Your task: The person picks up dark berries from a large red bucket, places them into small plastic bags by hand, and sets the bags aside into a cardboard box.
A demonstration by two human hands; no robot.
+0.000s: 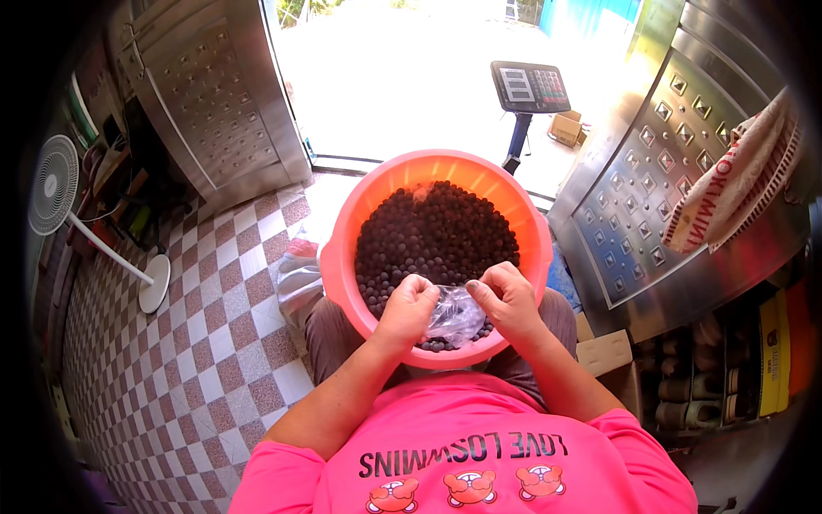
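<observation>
A large orange-pink plastic basin (349,248) stands in front of me between my knees. Many small, round, dark purple fruits (432,231), like grapes or berries, fill much of it. Over the basin's near side, a clear plastic bag (455,315) hangs between my hands. My left hand (411,304) pinches its left edge between thumb and fingers. The right edge is pinched by my right hand (505,295). The bag looks crumpled; whether anything is inside I cannot tell.
A platform scale's display (531,87) rises beyond the basin, near a cardboard box (565,128). Metal doors flank the bright doorway. To the left a white standing fan (56,184) is on the checkered floor (214,343). Shoes (689,403) fill a rack at right; a cloth (732,184) hangs above.
</observation>
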